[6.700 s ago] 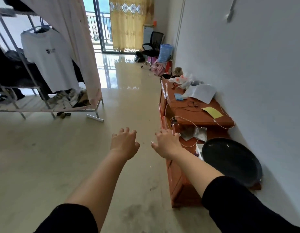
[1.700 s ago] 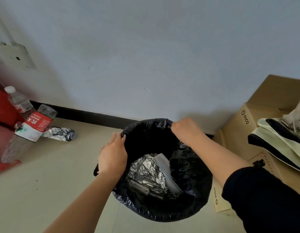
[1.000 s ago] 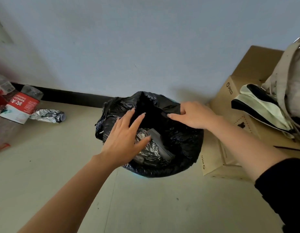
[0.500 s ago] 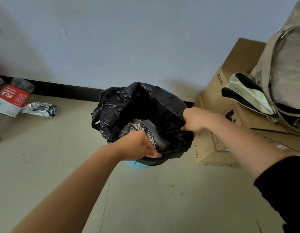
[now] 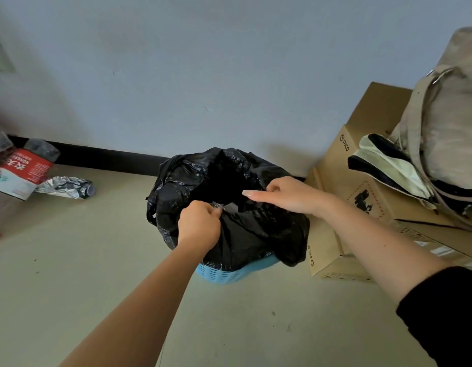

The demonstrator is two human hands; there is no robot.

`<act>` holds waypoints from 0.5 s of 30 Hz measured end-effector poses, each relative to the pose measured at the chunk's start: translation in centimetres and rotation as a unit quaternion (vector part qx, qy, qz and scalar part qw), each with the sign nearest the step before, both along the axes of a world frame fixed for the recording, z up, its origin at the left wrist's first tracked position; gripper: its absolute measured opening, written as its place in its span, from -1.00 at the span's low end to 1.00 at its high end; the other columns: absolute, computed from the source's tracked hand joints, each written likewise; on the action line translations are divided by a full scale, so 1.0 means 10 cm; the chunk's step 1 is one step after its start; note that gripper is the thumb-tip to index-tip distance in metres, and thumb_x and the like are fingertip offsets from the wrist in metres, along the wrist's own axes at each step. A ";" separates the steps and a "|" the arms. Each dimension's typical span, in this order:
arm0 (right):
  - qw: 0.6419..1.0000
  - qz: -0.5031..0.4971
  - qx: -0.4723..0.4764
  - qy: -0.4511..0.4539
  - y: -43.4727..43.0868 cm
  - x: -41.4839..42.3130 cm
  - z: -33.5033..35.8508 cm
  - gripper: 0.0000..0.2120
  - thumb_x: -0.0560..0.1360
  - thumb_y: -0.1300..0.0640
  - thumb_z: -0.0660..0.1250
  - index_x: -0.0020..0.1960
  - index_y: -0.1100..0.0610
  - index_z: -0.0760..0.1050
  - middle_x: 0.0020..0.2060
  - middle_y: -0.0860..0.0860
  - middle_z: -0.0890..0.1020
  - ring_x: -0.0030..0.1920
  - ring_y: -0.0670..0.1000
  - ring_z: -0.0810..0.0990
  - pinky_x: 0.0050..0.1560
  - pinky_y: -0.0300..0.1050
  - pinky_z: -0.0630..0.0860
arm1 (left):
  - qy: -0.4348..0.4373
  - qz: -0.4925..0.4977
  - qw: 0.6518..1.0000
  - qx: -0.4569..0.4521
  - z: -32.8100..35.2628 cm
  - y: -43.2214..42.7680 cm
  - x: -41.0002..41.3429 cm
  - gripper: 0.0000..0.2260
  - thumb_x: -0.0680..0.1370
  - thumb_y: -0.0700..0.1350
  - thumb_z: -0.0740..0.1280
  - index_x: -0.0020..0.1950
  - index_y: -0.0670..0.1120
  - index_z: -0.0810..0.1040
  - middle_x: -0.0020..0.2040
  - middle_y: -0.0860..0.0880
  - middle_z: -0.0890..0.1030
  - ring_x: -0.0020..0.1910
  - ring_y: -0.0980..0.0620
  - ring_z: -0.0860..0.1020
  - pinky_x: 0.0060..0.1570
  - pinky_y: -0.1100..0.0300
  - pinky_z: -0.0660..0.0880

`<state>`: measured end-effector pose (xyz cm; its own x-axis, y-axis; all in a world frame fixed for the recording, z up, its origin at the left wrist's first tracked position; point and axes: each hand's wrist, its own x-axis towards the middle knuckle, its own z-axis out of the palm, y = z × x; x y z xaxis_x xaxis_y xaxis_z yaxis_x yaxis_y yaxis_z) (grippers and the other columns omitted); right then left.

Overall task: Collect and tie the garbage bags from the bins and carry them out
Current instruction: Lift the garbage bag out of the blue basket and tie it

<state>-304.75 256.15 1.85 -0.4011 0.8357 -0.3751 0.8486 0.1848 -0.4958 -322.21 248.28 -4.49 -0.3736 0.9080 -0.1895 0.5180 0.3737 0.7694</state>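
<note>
A black garbage bag (image 5: 192,178) stands in a light blue perforated bin (image 5: 224,274) on the floor by the wall. Its rim is pulled off the bin and bunched upward. My left hand (image 5: 200,223) is a fist closed on the bag's near edge at the middle of the opening. My right hand (image 5: 285,194) rests on the bag's right rim, forefinger stretched out to the left, the other fingers curled into the plastic. The trash inside is hidden by the folds.
Cardboard boxes (image 5: 362,165) stand close to the right of the bin, with a beige bag (image 5: 446,123) and a black-and-cream cloth (image 5: 388,165) on top. Crumpled foil (image 5: 65,186) and plastic bottles (image 5: 22,168) lie on the floor at the left. A black skirting runs along the wall.
The bag's mouth has been drawn together and the foil inside is now covered. My left hand shifted up to the middle edge, and my right hand moved left onto the rim.
</note>
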 end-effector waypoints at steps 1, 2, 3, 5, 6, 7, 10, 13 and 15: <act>1.000 0.018 -0.020 -0.015 0.00 0.01 0.01 -0.27 0.23 -0.47 0.37 -0.23 0.23 0.36 -0.33 0.16 0.41 -0.31 0.10 0.40 -0.26 -0.08 0.27 | 0.007 -0.017 1.000 0.008 0.01 -0.01 0.01 -0.75 0.59 -0.09 0.31 -0.23 -0.20 0.57 -0.32 -0.11 0.56 -0.31 -0.07 0.50 -0.32 0.15 0.36; 0.997 0.049 -0.028 -0.051 0.00 0.03 0.00 -0.27 0.19 -0.45 0.43 -0.19 0.24 0.44 -0.28 0.13 0.54 -0.19 0.12 0.50 -0.17 -0.08 0.37 | 0.019 -0.036 0.999 0.023 0.02 -0.02 0.01 -0.80 0.58 -0.10 0.32 -0.17 -0.17 0.61 -0.25 -0.08 0.61 -0.24 -0.05 0.55 -0.26 0.17 0.41; 0.992 0.080 -0.021 -0.094 0.00 0.03 -0.04 -0.36 0.18 -0.40 0.47 -0.15 0.16 0.51 -0.20 0.03 0.58 -0.05 0.09 0.51 -0.03 -0.04 0.43 | 0.041 -0.052 0.997 0.049 0.04 -0.03 0.01 -0.86 0.58 -0.10 0.32 -0.11 -0.13 0.62 -0.18 -0.05 0.64 -0.13 -0.02 0.58 -0.19 0.17 0.45; 0.980 0.120 0.021 -0.155 0.00 0.04 -0.11 -0.60 0.28 -0.26 0.50 -0.14 0.01 0.51 -0.16 -0.09 0.49 0.09 0.05 0.39 0.14 0.08 0.36 | 0.136 -0.066 0.981 0.120 0.11 -0.04 -0.02 -0.88 0.57 -0.11 0.31 0.05 -0.06 0.60 0.02 0.01 0.62 0.12 -0.01 0.49 -0.09 0.16 0.46; 0.979 0.122 0.043 -0.159 0.00 0.02 -0.15 -0.70 0.34 -0.18 0.49 -0.14 -0.01 0.49 -0.16 -0.11 0.45 0.11 0.04 0.35 0.16 0.10 0.31 | 0.197 -0.059 0.968 0.146 0.13 -0.04 -0.06 -0.80 0.57 -0.10 0.31 0.18 -0.05 0.56 0.16 0.00 0.55 0.23 -0.03 0.39 -0.01 0.14 0.44; 0.980 0.115 0.063 -0.153 0.00 -0.01 -0.17 -0.76 0.39 -0.12 0.48 -0.13 -0.02 0.49 -0.17 -0.11 0.42 0.11 0.04 0.32 0.19 0.11 0.27 | 0.246 -0.043 0.956 0.154 0.14 -0.04 -0.09 -0.67 0.55 -0.08 0.31 0.31 -0.07 0.47 0.29 -0.03 0.45 0.31 -0.06 0.30 0.10 0.09 0.41; 0.985 0.068 0.143 -0.064 0.00 -0.10 -0.22 -0.83 0.46 -0.06 0.42 -0.12 0.03 0.53 -0.18 -0.12 0.42 0.09 0.04 0.34 0.17 0.10 0.29 | 0.266 0.009 0.964 -0.001 0.16 -0.05 -0.24 -0.29 0.51 -0.01 0.30 0.53 -0.24 0.04 0.51 -0.19 0.09 0.46 -0.19 0.09 0.36 -0.05 0.22; 0.974 0.036 0.222 0.003 -0.01 -0.14 -0.26 -0.84 0.53 -0.05 0.34 -0.09 0.04 0.52 -0.07 -0.04 0.48 0.11 0.07 0.39 0.12 0.06 0.28 | 0.223 0.011 0.959 -0.176 0.16 -0.06 -0.41 -0.37 0.55 -0.05 0.24 0.48 -0.36 0.07 0.43 -0.29 0.27 0.39 -0.24 0.29 0.23 -0.04 0.35; 0.966 0.044 0.250 -0.035 -0.02 -0.13 -0.30 -0.83 0.55 -0.08 0.29 -0.01 0.02 0.50 0.02 -0.03 0.48 0.17 0.07 0.37 0.08 0.04 0.25 | 0.253 -0.021 0.947 -0.198 0.19 -0.08 -0.49 -0.63 0.58 -0.15 0.19 0.36 -0.27 0.36 0.28 -0.24 0.46 0.17 -0.22 0.50 0.00 0.04 0.41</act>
